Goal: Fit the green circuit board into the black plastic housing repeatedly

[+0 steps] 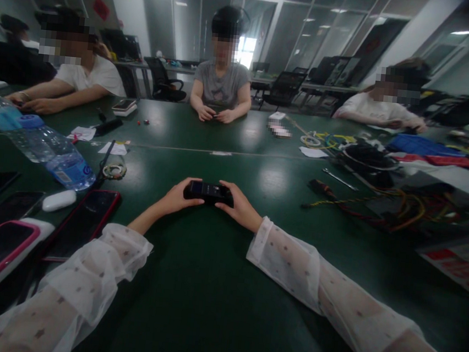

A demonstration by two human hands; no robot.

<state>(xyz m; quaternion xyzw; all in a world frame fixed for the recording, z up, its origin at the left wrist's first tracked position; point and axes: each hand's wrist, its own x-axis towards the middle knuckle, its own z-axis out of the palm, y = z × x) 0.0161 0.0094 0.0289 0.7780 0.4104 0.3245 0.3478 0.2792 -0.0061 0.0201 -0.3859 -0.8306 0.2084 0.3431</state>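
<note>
A small black handheld device (209,192) with a lit screen on its top is held low over the green table, between both my hands. My left hand (178,198) grips its left end, with the thumb along the near edge. At the opposite end, my right hand (240,205) is closed round the right side, its thumb also on the near edge. Most of my other fingers are hidden behind the device. Sheer white sleeves with dark stars cover both my forearms. Whether the device touches the tabletop I cannot tell.
Several phones (90,214), a white earbud case (59,200) and water bottles (69,165) crowd the left side of the green table (189,299). On the right lie tangled cables (397,205) and a wrench (339,178). A person in grey (221,86) sits opposite; others sit at both sides.
</note>
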